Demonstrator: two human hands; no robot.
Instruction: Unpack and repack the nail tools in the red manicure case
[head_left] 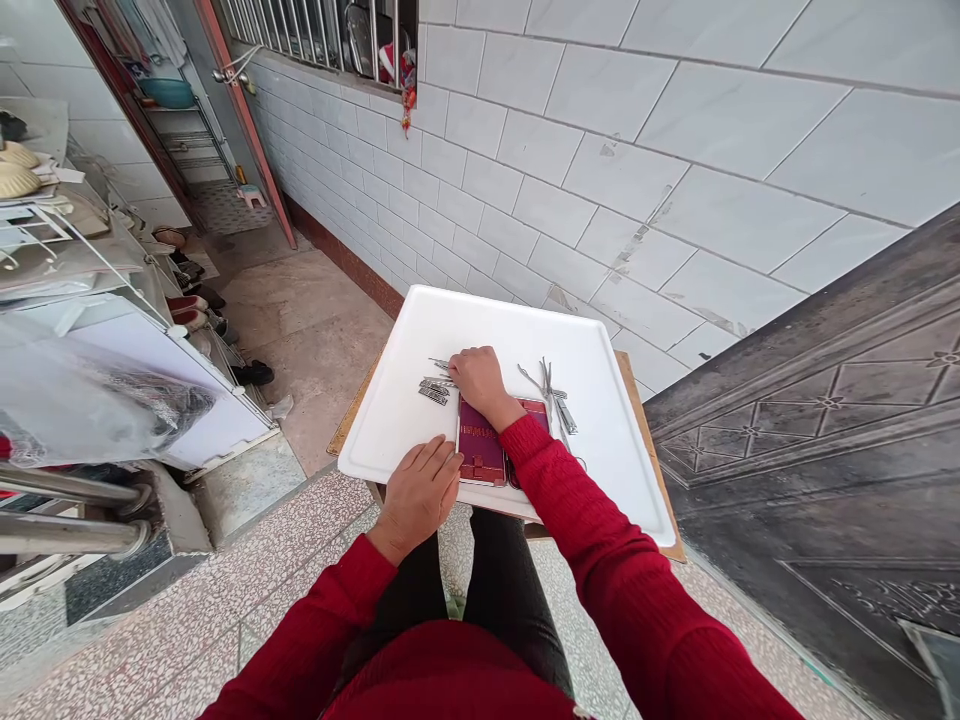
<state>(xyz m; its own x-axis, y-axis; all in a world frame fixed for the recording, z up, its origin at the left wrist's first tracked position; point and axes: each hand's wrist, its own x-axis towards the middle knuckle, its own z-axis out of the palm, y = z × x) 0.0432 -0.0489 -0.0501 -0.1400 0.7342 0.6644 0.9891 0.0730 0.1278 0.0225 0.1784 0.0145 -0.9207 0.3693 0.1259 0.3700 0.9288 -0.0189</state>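
Note:
My left hand [424,487] lies flat, fingers stretched out, its fingertips at the left edge of a flat red-and-purple case [480,455] on a white tray [390,400]. My right hand [480,382] reaches across the case, its fingers curled down beside a small group of metal nail clippers [433,391]. Whatever those fingers may pinch is hidden beneath them. Slim metal tools [440,362] lie by the right fingertips. Right of the case are metal nippers or scissors [546,376] with handles spread, and another nail clipper [565,415].
The tray rests on a wooden board [634,400] against a tiled wall [525,190]. A dark carved panel [810,420] stands at the right. Shoes [187,310] and a cluttered white rack [142,340] are on the left, near a doorway.

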